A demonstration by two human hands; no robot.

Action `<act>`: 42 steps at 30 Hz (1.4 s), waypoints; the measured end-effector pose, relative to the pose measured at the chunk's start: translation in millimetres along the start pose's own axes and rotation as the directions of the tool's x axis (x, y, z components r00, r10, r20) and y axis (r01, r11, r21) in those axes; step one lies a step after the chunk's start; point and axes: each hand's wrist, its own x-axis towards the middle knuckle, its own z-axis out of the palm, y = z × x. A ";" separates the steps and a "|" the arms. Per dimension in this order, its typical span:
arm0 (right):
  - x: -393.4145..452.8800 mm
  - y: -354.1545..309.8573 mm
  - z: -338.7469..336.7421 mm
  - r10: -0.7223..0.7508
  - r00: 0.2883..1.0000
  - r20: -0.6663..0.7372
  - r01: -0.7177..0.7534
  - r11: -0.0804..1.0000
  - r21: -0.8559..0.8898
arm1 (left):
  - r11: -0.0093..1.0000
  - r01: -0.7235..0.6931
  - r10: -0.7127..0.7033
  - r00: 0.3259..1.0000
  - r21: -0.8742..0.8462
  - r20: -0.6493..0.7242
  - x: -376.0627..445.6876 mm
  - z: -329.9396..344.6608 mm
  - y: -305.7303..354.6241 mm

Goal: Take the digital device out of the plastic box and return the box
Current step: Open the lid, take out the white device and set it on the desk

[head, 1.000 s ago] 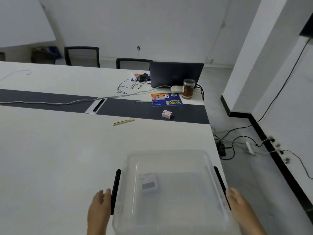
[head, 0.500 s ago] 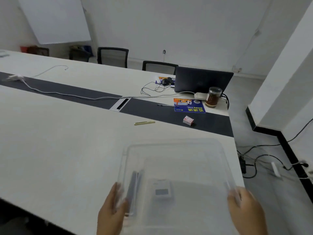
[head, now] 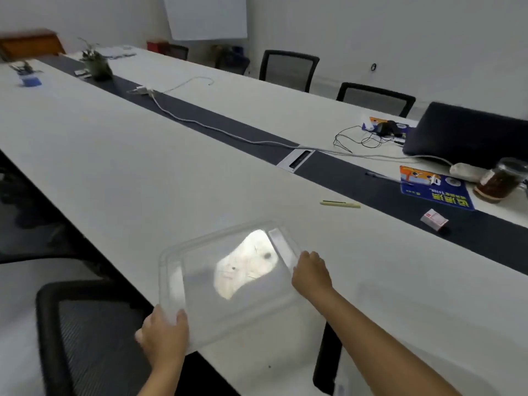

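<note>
We hold a clear plastic lid point(head: 237, 284) over the near edge of the white table point(head: 137, 155), both hands on its rim. Our left hand point(head: 163, 335) clamps the lid's near-left corner, thumb on top and the other fingers curled beneath, out of sight. Our right hand point(head: 311, 274) grips the lid's right edge, fingers point(head: 307, 257) folded over the rim. The lid tilts, and a bright patch of reflected light shows between our two hands. Under our right forearm, the black clip point(head: 325, 364) and pale wall of the box point(head: 341, 391) show at the bottom edge of the frame; the device inside cannot be seen. Left of our left hand stands a black mesh chair point(head: 85, 338). Well beyond our right fingers, on the dark strip point(head: 371, 184) down the table's middle, lie a yellow pen point(head: 340, 204) and a small red-and-white carton point(head: 434, 220). Farther right sit a blue leaflet point(head: 435, 190), a jar point(head: 500, 180) and a dark laptop point(head: 468, 132). A white cable point(head: 200, 121) runs along the strip.
</note>
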 end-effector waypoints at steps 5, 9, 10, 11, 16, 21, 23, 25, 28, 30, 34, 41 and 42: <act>31.0 -4.1 40.3 0.084 0.973 0.214 -0.056 0.989 -0.134 | 0.986 0.014 -0.037 0.990 0.168 0.139 24.7 30.1 -14.2; 27.6 -3.7 26.2 0.021 0.959 0.282 0.027 0.986 -0.165 | 0.976 -0.044 0.000 0.979 0.213 0.204 14.2 35.4 -8.7; 21.9 -1.4 13.8 -0.030 0.974 0.223 0.053 0.994 -0.099 | 0.978 -0.079 0.040 0.979 0.194 0.199 7.4 35.5 -2.6; 13.4 3.6 -1.3 -0.086 0.988 0.127 0.085 0.996 0.008 | 0.979 -0.127 0.095 0.975 0.158 0.199 -1.2 36.5 4.9; -69.4 78.1 -60.0 -0.086 0.837 -0.540 0.267 0.926 0.266 | 0.846 -0.492 0.532 0.778 -0.203 0.334 -82.1 50.2 54.4; -105.3 159.7 -31.1 0.028 0.994 -0.103 -0.012 0.989 0.150 | 0.710 -0.586 0.701 0.532 -0.391 0.475 -159.6 71.9 96.6; -97.9 175.4 -10.8 -0.058 0.982 0.177 0.065 0.997 -0.036 | 0.658 -0.642 0.744 0.474 -0.394 0.470 -174.5 83.8 98.6; -88.2 178.0 1.3 -0.081 0.954 0.288 0.125 0.983 -0.138 | 0.630 -0.678 0.770 0.485 -0.377 0.414 -178.9 89.5 96.4; -80.1 175.4 12.0 -0.046 0.963 0.267 0.113 0.964 -0.240 | 0.616 -0.700 0.784 0.497 -0.362 0.373 -180.4 88.4 92.6; -82.5 175.8 12.2 -0.027 0.965 0.262 0.100 0.958 -0.268 | 0.598 -0.722 0.796 0.483 -0.348 0.365 -181.2 89.4 92.7; -100.3 192.1 -19.3 0.009 0.975 0.222 0.000 0.999 -0.043 | 0.603 -0.734 0.784 0.474 -0.312 0.400 -185.9 91.8 98.2; -181.2 217.6 -90.4 -0.036 0.999 -0.025 0.042 0.631 0.775 | 0.447 -0.834 0.885 0.360 -0.324 0.295 -187.3 89.0 96.1; -189.3 220.6 -97.2 -0.033 0.998 -0.057 0.066 0.577 0.814 | 0.407 -0.833 0.907 0.317 -0.375 0.279 -195.9 84.9 102.3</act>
